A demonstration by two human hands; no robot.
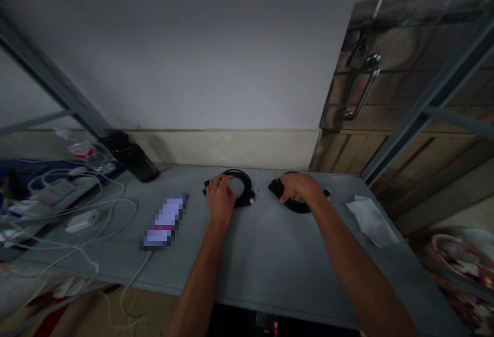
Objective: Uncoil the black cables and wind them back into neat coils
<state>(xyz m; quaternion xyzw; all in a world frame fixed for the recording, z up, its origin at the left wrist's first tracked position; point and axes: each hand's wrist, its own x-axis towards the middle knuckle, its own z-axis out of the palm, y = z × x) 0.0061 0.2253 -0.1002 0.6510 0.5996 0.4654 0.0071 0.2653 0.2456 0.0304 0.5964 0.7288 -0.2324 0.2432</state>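
Two black coiled cables lie side by side on a grey table [262, 244], near its far edge. My left hand [219, 198] rests on the left coil [241, 177], fingers curled over its near left rim. My right hand [299, 187] lies on top of the right coil [297, 204], fingers bent down around it and hiding most of it. Both forearms reach out from the bottom of the view.
A phone [165, 221] with a blurred screen lies left of my hands, a white cable running off its near end. White chargers and tangled cords [77, 213] crowd the left. A dark bottle [133, 157] stands at the back left. A crumpled tissue [370, 218] lies on the right.
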